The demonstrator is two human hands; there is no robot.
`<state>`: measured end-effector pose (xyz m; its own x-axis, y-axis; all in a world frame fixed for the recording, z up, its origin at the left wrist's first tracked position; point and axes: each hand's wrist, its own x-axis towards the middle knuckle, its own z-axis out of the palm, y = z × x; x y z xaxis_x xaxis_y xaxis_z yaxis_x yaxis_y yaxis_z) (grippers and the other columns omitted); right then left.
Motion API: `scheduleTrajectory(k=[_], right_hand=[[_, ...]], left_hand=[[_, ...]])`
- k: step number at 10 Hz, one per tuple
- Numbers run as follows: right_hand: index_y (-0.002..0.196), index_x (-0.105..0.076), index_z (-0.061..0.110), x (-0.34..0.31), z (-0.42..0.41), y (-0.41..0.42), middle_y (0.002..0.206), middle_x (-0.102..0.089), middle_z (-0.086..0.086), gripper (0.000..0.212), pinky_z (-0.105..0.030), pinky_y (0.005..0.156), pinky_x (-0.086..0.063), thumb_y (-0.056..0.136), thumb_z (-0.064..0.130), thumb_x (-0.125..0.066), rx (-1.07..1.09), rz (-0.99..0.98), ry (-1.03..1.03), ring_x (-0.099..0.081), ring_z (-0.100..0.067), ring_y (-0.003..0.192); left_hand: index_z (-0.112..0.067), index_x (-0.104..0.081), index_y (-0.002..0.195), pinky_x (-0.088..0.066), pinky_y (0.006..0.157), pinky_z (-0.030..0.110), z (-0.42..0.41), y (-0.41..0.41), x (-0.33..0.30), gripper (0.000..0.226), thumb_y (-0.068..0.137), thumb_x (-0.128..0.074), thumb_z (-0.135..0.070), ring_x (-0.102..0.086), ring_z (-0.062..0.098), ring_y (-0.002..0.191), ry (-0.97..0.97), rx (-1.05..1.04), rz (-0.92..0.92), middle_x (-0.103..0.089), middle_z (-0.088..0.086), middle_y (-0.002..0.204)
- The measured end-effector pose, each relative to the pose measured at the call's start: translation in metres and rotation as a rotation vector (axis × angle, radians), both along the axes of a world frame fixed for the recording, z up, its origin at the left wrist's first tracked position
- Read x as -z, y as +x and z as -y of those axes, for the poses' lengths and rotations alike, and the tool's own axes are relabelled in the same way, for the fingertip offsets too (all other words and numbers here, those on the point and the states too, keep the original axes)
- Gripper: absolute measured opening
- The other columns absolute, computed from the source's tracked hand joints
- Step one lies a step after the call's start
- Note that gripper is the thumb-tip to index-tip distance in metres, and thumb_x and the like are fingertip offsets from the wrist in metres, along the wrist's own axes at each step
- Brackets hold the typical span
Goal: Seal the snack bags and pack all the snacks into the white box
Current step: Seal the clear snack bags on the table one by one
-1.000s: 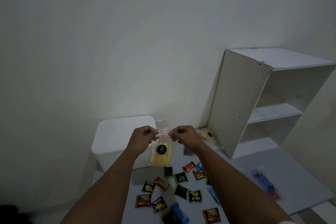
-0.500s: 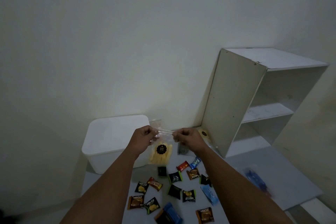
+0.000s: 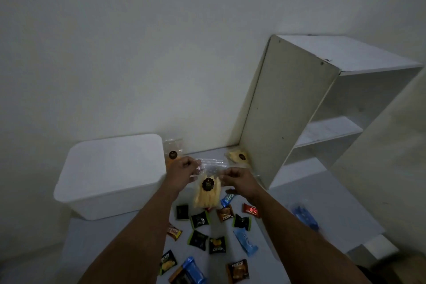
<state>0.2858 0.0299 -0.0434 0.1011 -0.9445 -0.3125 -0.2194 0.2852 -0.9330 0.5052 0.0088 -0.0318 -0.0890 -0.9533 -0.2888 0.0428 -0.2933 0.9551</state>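
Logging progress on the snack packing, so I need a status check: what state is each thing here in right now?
left hand: pinching the held bag's clear top
right hand: pinching the same top
held snack bag: lifted off the table, hanging upright
white box: lid on
bag beside box: upright against the wall
bag by shelf: lying down
small wrapped snacks: scattered loose on the table
shelf unit: shelves bare

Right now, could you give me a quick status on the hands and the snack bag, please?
Left hand and right hand both pinching the clear snack bag, held above the table. White box lid still on. Loose snacks unpacked.
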Motion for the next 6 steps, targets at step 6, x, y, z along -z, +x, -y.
scheduleTrajectory(k=[6], right_hand=[[0.075,-0.074,0.021,0.116,0.243,0.015,0.081,-0.073,-0.001,0.034,-0.040,0.072,-0.053,0.093,-0.004,-0.061,0.026,0.119,0.105,-0.064,-0.023,0.081]], left_hand=[[-0.031,-0.064,0.089,-0.055,0.081,0.056,0.156,-0.051,0.140,0.007,0.094,-0.061,-0.035,-0.066,0.031,0.084,0.250,-0.284,0.435,-0.065,0.008,0.087]])
